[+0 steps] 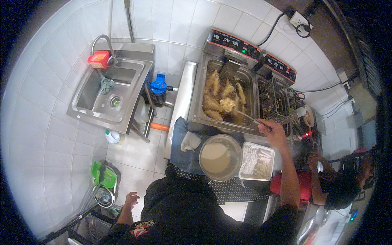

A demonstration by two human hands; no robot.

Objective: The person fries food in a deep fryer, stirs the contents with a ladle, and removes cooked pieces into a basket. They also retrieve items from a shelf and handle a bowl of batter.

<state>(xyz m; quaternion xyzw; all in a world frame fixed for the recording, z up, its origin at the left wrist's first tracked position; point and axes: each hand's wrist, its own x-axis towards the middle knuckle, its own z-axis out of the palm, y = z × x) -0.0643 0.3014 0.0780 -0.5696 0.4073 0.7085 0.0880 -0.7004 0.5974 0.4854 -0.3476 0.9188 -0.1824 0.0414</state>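
Observation:
My right hand (272, 131) grips the handle of a metal ladle or skimmer, whose far end is in the left electric deep fryer (225, 121). A pale yellow clump (228, 104) lies at the tool's end, among several golden battered pieces (213, 104) in the oil. My left hand (132, 199) hangs low at the left, holding nothing, its fingers apart. In front of the fryer stand a bowl of beige batter (216, 157) and a white tray (257, 177) of flour-coated strips. A white cloth (190, 141) lies left of the bowl.
Right of the fryer, wire baskets (274, 102) sit in a second fryer. A steel sink (105, 118) stands at the left, with a bleach-type jug (113, 137) and green dustpan (104, 174) on the floor. Another person (337, 183) is at the right, by a red object (294, 186).

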